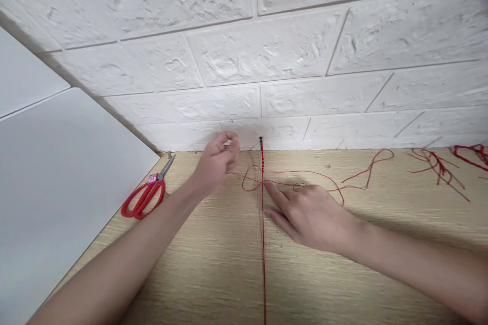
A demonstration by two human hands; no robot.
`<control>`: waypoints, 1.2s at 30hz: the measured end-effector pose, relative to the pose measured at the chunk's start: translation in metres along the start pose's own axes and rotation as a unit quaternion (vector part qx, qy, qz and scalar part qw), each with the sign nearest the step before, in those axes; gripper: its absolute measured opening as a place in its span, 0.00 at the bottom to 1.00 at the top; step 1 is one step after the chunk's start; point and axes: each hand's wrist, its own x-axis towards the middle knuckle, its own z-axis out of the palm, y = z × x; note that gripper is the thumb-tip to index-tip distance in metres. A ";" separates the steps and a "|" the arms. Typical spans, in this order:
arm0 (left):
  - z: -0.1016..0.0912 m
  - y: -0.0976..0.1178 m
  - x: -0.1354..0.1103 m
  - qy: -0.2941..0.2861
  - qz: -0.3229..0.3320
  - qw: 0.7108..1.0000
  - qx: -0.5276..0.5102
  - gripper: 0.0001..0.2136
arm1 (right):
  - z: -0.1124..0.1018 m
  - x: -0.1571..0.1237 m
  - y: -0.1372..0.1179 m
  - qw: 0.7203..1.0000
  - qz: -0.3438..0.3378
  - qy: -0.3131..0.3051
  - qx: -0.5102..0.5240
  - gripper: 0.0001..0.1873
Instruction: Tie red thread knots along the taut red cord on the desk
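Observation:
A thin red cord (263,244) stretches straight down the middle from a dark peg (261,139) at the foot of the wall. Its upper stretch is a short knotted braid (262,160). Loose red thread (305,171) loops to both sides below the braid. My left hand (219,160), left of the braid, is closed in a pinch, and a thin thread end runs to it. My right hand (314,213) lies to the right, index finger stretched to touch the thread crossing at the cord. Its thumb is apart, near the cord; the other fingers are curled under and partly hidden.
Red-handled scissors (144,198) lie at the left beside a white panel (76,172). Tangled red thread scraps (438,165) and a red knotted piece (473,155) lie far right. A white brick-patterned wall (229,61) rises behind the wood-grain surface (213,264).

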 end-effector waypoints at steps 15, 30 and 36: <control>-0.010 -0.003 0.010 0.132 -0.023 0.991 0.012 0.15 | -0.002 -0.001 0.001 1.000 -0.005 0.001 0.026 0.31; -0.026 0.016 -0.011 -0.077 0.036 0.828 0.554 0.14 | -0.001 -0.002 0.002 1.000 -0.010 0.002 0.020 0.31; -0.031 0.009 0.007 0.081 0.006 0.975 0.205 0.11 | 0.000 -0.001 0.002 0.999 -0.017 0.024 0.022 0.31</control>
